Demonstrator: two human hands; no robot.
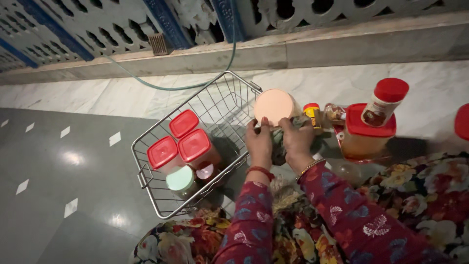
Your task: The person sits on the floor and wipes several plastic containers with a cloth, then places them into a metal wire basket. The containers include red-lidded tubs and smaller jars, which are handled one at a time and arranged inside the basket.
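While both hands work at the right edge of the wire basket [146, 168], they meet on a jar with a peach lid [275, 105]. The left hand [259, 142] grips the jar's near side, fingers curled up against the lid's lower edge. The right hand [296, 141] is closed over a dark cloth [279, 146] pressed to the jar's body just beside the left hand. The jar is tilted, lid facing the camera, and sits just outside the basket's right rim.

Basket contents:
- Three red-lidded tubs [194, 145] stand clustered near the middle, touching one another.
- One tub with a mint lid [180, 178] sits in front of them.
- A small jar with a pale pink lid [205, 171] lies beside the mint one, partly in shadow.

Items to the right of the hands:
- A small yellow bottle [312, 115] with a red cap stands just behind the right hand.
- A large red-lidded tub [361, 137] of pale contents stands further right.
- A tilted spice bottle [383, 103] with a red cap rests on top of that tub.
- A red object [462, 121] is cut off at the right frame edge; its kind cannot be told.

Basket and containers rest on a grey tiled floor [58, 176]. A green hose [195, 85] runs along the marble step behind. Floral fabric covers the person's lap at the bottom of the frame.
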